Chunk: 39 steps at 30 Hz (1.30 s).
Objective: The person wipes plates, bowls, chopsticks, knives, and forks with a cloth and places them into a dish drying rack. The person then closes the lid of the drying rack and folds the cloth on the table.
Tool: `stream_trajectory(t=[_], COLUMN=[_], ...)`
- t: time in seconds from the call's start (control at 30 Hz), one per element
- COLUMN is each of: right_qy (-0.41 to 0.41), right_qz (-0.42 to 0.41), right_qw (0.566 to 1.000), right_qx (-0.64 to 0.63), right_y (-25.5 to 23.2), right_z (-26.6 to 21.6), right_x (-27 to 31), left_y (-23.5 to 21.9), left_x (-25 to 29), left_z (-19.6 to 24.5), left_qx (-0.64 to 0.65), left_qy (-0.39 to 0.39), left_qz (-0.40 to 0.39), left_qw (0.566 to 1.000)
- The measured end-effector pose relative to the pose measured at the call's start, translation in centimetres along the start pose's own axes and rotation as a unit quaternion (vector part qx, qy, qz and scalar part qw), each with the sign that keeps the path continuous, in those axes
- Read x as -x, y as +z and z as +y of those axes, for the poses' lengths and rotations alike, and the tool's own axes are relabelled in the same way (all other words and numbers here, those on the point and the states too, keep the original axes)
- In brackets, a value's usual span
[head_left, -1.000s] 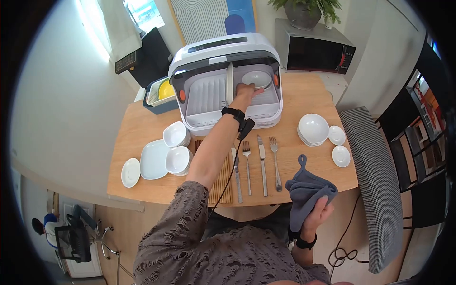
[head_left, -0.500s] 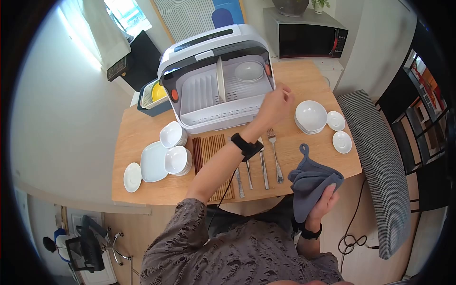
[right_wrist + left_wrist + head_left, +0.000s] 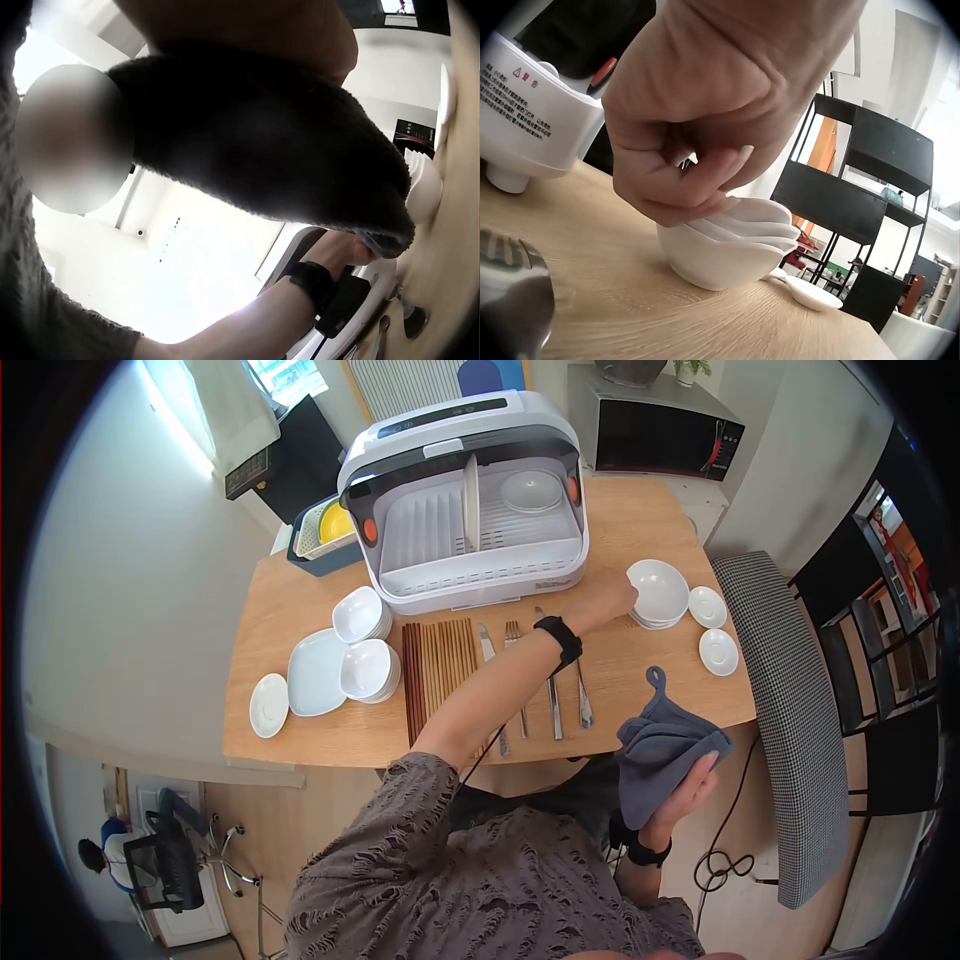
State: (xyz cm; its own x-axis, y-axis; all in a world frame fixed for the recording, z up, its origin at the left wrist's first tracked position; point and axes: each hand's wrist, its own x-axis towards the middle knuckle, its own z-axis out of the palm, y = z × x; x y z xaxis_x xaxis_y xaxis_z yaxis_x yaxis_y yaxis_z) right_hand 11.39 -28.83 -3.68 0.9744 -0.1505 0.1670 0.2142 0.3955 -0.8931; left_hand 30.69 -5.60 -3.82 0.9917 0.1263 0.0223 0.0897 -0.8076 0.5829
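Note:
My left hand (image 3: 606, 598) is at the left rim of a small stack of white bowls (image 3: 662, 588) on the right side of the table. In the left wrist view its curled fingers (image 3: 679, 184) pinch at the top bowl's near rim, and the bowls (image 3: 720, 255) sit nested below. Near the table's front edge my right hand (image 3: 690, 792) grips a folded grey-blue cloth (image 3: 662, 745), its hanging loop upward. In the right wrist view the cloth (image 3: 262, 142) looks dark and fills the middle.
The white dish dryer (image 3: 480, 585) stands open at the back, holding an upright plate (image 3: 471, 505) and a bowl (image 3: 532, 491). Chopsticks (image 3: 440, 665), knives and forks lie in front. White bowls (image 3: 368, 668), a square plate (image 3: 316, 672) and saucers (image 3: 719, 652) flank them.
My left hand has come out of the dish dryer, leaving the bowl inside, and moved right to the bowl stack. The right hand keeps its grip on the cloth.

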Motion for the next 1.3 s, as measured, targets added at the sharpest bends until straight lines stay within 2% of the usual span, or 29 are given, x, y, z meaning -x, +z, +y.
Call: stream_trajectory(t=[0.1,0.13,0.17,0.2,0.27,0.4,0.43,0.47,0.5,0.6,0.63,0.67,0.7,0.73,0.77,0.8,0.83,0.9,0.93,0.97,1.03,1.07,1.13,1.17,1.23,1.27,1.3], right_qy=[-0.01,-0.012,-0.013,-0.012,0.001,-0.031,-0.015,0.002,0.007,0.018,0.027,-0.038,-0.103,-0.138,-0.133,-0.183,-0.225,-0.164,-0.181,-0.229,-0.223,-0.22,-0.11,-0.105,0.005,0.025,0.027], right_qz=[-0.023,-0.029,-0.035,-0.038,-0.001,-0.053,0.012,0.075,0.071,0.154,0.149,0.153,0.155,0.115,0.111,-0.08,-0.269,-0.263,-0.283,-0.278,-0.285,-0.29,-0.301,-0.297,-0.346,-0.336,-0.333], right_qw=[1.0,0.999,0.999,0.999,1.0,0.998,1.0,0.997,0.997,0.972,0.974,0.975,0.972,0.978,0.979,0.98,0.935,0.946,0.929,0.891,0.855,0.854,0.884,0.884,0.904,0.92,0.92], right_qx=[0.006,0.008,0.01,0.011,0.022,0.017,0.002,-0.011,-0.008,-0.176,-0.171,-0.159,-0.146,-0.11,-0.108,-0.025,0.057,0.097,0.156,0.276,0.37,0.372,0.34,0.346,0.251,0.202,0.206], right_y=[0.0,0.0,0.1,0.1,0.0,0.6,1.0,1.4,1.9,3.8,4.3,4.6,4.8,4.9,4.8,4.9,5.2,8.2,9.1,9.1,9.6,9.7,10.0,9.6,9.0,9.4,9.4], right_z=[0.0,0.0,0.0,0.1,0.1,-0.8,-0.7,-0.6,-0.9,-1.7,-1.4,-1.0,-0.7,0.0,0.3,0.5,0.8,0.5,-0.1,0.0,0.0,0.1,0.3,0.5,1.0,0.9,1.1], right_x=[0.1,0.1,0.2,0.3,0.6,0.2,0.2,0.1,0.1,-0.4,-0.5,-0.6,-0.6,-0.4,-0.7,-1.1,-1.4,-0.3,-0.3,-0.5,-0.6,-0.7,-1.3,-1.8,-3.1,-3.3,-3.4], left_y=[-0.1,-0.2,-0.2,-0.3,-2.6,-5.7,-6.8,-7.7,-8.3,-10.2,-11.1,-11.5,-11.6,-11.8,-11.9,-11.8,-11.7,-11.4,-11.3,-11.1,-10.9,-11.2,-11.4,-11.3,-11.0,-11.0,-10.8], left_x=[0.3,0.5,0.7,0.6,1.4,3.6,5.0,6.4,7.6,11.5,13.1,14.6,15.7,16.8,17.7,18.7,19.9,21.5,22.2,22.7,23.5,23.8,24.3,24.5,24.7,24.7,24.8], left_z=[-0.2,-0.4,-0.7,-0.7,1.2,2.5,3.5,4.1,4.1,3.9,4.1,3.9,3.3,2.7,2.3,2.0,1.9,1.7,1.5,1.2,0.7,0.5,0.3,0.3,0.1,0.0,0.0], left_qx=[-0.053,-0.162,-0.268,-0.267,-0.255,-0.265,-0.113,0.042,0.045,0.117,0.222,0.325,0.328,0.337,0.346,0.348,0.376,0.404,0.345,0.284,0.276,0.232,0.191,0.177,0.168,0.202,0.234], left_qy=[0.021,0.123,0.221,0.219,0.165,0.205,0.136,0.06,0.052,0.063,0.044,0.025,0.016,0.005,-0.005,-0.01,0.005,0.018,0.044,0.071,0.061,0.048,0.036,0.049,0.066,0.07,0.073], left_qz=[-0.031,0.023,0.078,0.078,0.01,0.028,0.041,0.053,0.054,0.033,0.009,-0.013,-0.011,-0.008,-0.005,-0.002,0.0,0.006,0.003,0.001,0.027,0.003,-0.027,-0.021,-0.021,0.008,0.038], left_qw=[0.998,0.979,0.934,0.935,0.953,0.942,0.983,0.996,0.996,0.991,0.974,0.945,0.944,0.941,0.938,0.938,0.927,0.915,0.937,0.956,0.959,0.972,0.981,0.983,0.983,0.977,0.969])
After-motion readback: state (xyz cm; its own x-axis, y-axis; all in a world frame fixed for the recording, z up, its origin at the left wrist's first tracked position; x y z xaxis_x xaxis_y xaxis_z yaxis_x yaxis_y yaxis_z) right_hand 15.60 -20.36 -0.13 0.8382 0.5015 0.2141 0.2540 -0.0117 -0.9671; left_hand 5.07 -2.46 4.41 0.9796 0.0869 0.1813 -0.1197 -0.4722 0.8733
